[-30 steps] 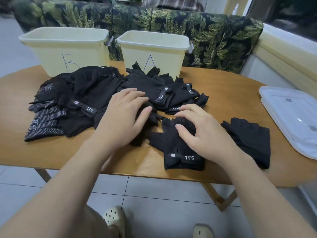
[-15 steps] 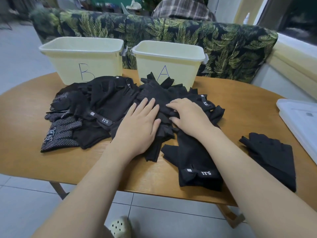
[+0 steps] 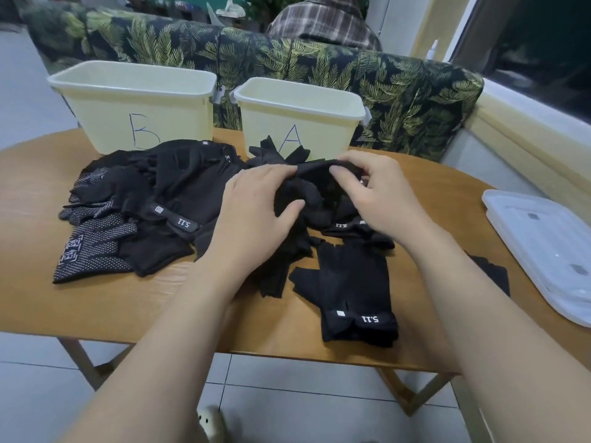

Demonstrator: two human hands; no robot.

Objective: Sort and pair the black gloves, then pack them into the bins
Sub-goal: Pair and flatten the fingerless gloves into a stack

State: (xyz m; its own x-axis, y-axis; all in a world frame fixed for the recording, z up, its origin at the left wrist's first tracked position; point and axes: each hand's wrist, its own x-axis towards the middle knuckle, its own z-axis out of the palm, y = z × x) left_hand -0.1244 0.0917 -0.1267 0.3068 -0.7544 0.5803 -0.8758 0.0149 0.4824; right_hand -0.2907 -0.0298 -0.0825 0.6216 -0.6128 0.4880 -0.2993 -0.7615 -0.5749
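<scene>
In the head view, the sorting is judged to be at an early stage. The pile of black gloves (image 3: 153, 199) is spread across the table (image 3: 112, 311) from about nine o'clock to the centre, unsorted, with dotted-palm gloves (image 3: 92, 247) at its nine o'clock edge and strap-marked ones mixed in. One glove (image 3: 315, 183) is lifted from the pile just in front of bin A: it is pinched by the left hand (image 3: 256, 212) between thumb and curled fingers, and the right hand (image 3: 380, 199) has its fingertips curled over the upper edge, so both grips are closed on the same fabric. A fingerless glove (image 3: 355, 292) is laid flat at five o'clock, apart from the pile, and another dark piece (image 3: 492, 273) is partly hidden behind the right forearm at four o'clock. Bin B (image 3: 134, 107) at eleven o'clock and bin A (image 3: 297, 116) at twelve o'clock show no gloves above their rims; their insides cannot be seen. Pairing and packing are judged to be almost wholly left.
</scene>
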